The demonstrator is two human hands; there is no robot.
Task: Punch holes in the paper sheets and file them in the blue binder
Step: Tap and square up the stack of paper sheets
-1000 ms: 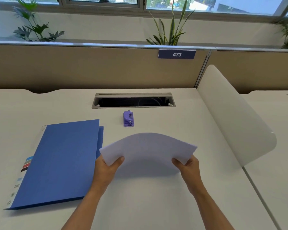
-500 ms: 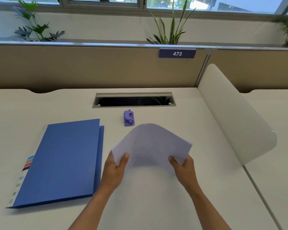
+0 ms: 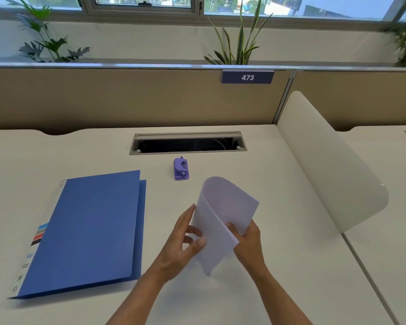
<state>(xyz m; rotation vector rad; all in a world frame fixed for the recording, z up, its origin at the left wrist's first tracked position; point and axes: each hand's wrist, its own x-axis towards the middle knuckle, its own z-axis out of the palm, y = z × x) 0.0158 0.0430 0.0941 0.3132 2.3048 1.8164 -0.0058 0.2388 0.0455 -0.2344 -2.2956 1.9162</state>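
Note:
A white paper sheet (image 3: pixel 223 214) is bent over into a loop above the middle of the desk, its two short edges brought close together. My left hand (image 3: pixel 185 240) holds its left side, thumb on the near face and fingers behind. My right hand (image 3: pixel 246 240) pinches the other edge from the right. The blue binder (image 3: pixel 89 228) lies closed on the desk to the left. A small purple hole punch (image 3: pixel 181 169) stands farther back, beyond the paper.
A cable slot (image 3: pixel 188 143) is cut into the white desk (image 3: pixel 291 231) behind the punch. A beige partition (image 3: pixel 127 99) with a "473" label closes the back. A curved white divider (image 3: pixel 333 165) rises along the desk's right edge.
My hands have come together, folding the flat arched sheet into a narrow loop. The binder and punch have not moved.

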